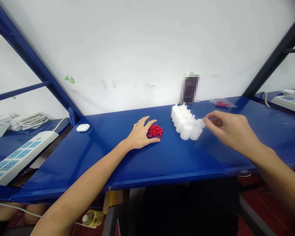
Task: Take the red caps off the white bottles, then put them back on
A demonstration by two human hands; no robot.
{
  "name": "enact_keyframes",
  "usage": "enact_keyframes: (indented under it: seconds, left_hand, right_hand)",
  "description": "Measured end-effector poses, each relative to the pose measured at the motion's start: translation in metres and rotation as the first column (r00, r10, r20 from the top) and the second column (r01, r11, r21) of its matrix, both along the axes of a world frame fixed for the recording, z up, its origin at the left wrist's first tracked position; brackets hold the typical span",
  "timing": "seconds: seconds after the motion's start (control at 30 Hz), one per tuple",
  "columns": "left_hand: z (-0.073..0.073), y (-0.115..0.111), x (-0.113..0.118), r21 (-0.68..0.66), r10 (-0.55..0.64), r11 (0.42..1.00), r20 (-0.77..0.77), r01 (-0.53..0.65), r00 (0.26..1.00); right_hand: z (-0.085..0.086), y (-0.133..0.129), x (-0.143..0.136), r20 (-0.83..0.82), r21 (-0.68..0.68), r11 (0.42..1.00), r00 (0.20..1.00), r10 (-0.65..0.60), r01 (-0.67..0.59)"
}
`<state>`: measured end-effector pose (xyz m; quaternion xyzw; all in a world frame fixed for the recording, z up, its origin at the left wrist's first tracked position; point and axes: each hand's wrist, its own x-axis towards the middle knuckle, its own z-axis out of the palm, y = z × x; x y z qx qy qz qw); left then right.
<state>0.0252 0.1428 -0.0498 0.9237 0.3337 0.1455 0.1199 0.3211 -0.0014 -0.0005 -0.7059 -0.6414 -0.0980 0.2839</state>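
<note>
Small red pieces (155,131) lie in a loose pile on the blue table (108,131). My left hand (140,132) rests at the pile's left side, fingers spread, with thumb and forefinger partly around it. To the right stands a cluster of white translucent containers (184,123) with small lids, some raised. My right hand (220,124) is at the cluster's right side, its thumb and forefinger pinched at the edge of a round white lid (200,123).
A white oval object (83,127) lies at the table's left. Behind the containers, a dark pixelated object (190,89) leans on the wall. A clear bag with red pieces (222,103) lies at the back right. A power strip (22,155) is on the neighbouring left table.
</note>
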Motion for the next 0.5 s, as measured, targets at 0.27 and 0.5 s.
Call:
enact_keyframes:
  seconds: [0.27,0.5]
  left_hand:
    - [0.000,-0.003,-0.001,0.031,-0.050,0.998,0.041,0.049,0.998]
    - [-0.001,0.000,0.001,0.153,-0.053,0.988,0.262,0.013,0.963]
  right_hand:
    - [-0.010,-0.004,0.007,-0.183,-0.050,0.998,0.983,0.025,-0.035]
    - [-0.013,-0.022,-0.002,-0.608,-0.287,0.825,0.758,0.236,-0.487]
